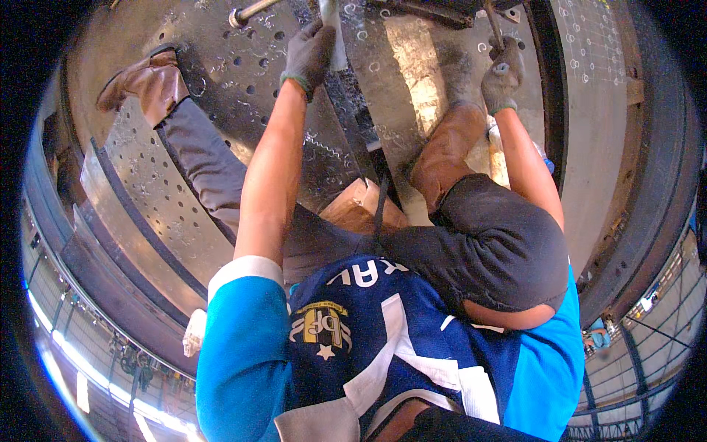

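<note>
My left hand [308, 53], in a grey glove with a green cuff, is closed at the top of the view around the edge of a pale, flat strip [333, 33]. What the strip belongs to is cut off by the upper edge. My right hand [502, 77], gloved alike, grips a thin dark rod [493, 23] that runs up out of view. Beneath both hands lies a steel plate [247, 59] with drilled holes and curly metal shavings. A dark steel bar [346, 103] runs lengthwise between my legs, below my left hand.
A round metal rod [256, 10] lies at the upper left. My brown boots [448, 144] rest on the plates, with a wooden block [359, 206] between my legs. A pale bottle [495, 136] stands partly behind my right forearm. Steel beam edges [552, 96] rise at the right.
</note>
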The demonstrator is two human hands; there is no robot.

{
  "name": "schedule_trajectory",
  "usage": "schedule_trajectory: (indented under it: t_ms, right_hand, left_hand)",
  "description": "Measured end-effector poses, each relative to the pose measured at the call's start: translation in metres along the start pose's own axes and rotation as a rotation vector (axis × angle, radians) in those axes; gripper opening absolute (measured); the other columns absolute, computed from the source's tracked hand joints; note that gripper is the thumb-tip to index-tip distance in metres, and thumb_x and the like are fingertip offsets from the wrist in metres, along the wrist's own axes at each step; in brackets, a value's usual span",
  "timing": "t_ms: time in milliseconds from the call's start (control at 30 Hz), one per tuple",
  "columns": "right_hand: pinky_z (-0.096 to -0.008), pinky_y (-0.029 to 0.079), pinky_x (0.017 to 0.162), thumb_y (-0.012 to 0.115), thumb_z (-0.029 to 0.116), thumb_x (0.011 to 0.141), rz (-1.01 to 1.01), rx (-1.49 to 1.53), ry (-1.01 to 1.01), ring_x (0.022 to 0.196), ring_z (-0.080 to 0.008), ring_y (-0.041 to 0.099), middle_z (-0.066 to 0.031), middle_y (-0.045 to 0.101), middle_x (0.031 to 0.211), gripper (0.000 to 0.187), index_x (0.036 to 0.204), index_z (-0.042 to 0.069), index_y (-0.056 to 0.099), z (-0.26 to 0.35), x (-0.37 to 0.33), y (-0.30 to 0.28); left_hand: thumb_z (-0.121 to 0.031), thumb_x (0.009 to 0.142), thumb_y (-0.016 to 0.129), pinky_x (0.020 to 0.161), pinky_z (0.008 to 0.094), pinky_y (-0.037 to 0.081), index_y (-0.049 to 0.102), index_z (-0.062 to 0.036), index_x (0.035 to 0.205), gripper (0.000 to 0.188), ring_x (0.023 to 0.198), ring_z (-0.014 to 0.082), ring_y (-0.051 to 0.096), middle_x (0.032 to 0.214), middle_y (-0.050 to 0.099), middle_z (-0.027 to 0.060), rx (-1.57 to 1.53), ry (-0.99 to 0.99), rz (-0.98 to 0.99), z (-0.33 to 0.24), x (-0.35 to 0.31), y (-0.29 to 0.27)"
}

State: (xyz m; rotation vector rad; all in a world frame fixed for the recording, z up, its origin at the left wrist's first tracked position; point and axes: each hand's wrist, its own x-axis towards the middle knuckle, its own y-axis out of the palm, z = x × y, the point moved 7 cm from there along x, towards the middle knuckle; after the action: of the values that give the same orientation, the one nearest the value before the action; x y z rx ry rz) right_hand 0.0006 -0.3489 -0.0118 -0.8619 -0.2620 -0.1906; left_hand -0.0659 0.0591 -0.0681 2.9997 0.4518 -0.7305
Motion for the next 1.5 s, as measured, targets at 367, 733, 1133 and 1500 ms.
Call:
schedule_trajectory:
  t_ms: [367,733,1133,1500]
  right_hand:
    - [-0.0348,0.052,0.079,0.046,0.003,0.098,-0.069,-0.095,-0.247,0.091,-0.0212,0.064,-0.0113,0.071,0.108,0.028,0.122,0.003,0.06,0.003,-0.009,0.002]
    - [-0.0316,0.049,0.08,0.048,0.016,0.107,0.044,-0.08,-0.038,0.089,-0.0149,0.062,-0.0057,0.073,0.098,0.023,0.109,0.004,0.067,-0.006,-0.005,0.0]
    - [-0.0297,0.041,0.076,0.052,0.028,0.106,0.156,0.641,0.359,0.077,-0.0139,0.054,-0.0011,0.065,0.084,0.029,0.103,0.007,0.072,0.024,0.004,-0.012]
    - [-0.029,0.043,0.075,0.048,0.018,0.107,0.057,0.041,-0.133,0.08,-0.0129,0.053,-0.0023,0.067,0.09,0.024,0.106,0.006,0.069,0.008,-0.001,-0.006]
  left_hand:
    - [-0.034,0.096,0.065,0.087,0.052,0.054,0.071,-0.0153,0.12,0.031,0.102,0.0415,0.069,0.111,0.073,0.0192,1.007,0.253,-0.086,-0.001,-0.017,-0.003]
    - [-0.03,0.095,0.063,0.095,0.0499,0.054,0.067,-0.0163,0.132,0.039,0.114,0.0407,0.067,0.125,0.07,0.0186,1.065,0.385,0.132,0.009,0.003,-0.024]
    - [-0.019,0.097,0.055,0.084,0.0533,0.056,0.067,-0.0135,0.12,0.027,0.102,0.0417,0.069,0.111,0.069,0.0187,1.367,0.481,0.541,-0.013,-0.027,-0.075]
    - [-0.034,0.094,0.059,0.098,0.0503,0.053,0.064,-0.017,0.134,0.044,0.115,0.0396,0.066,0.126,0.069,0.019,1.125,0.274,-0.092,0.007,0.027,-0.071]
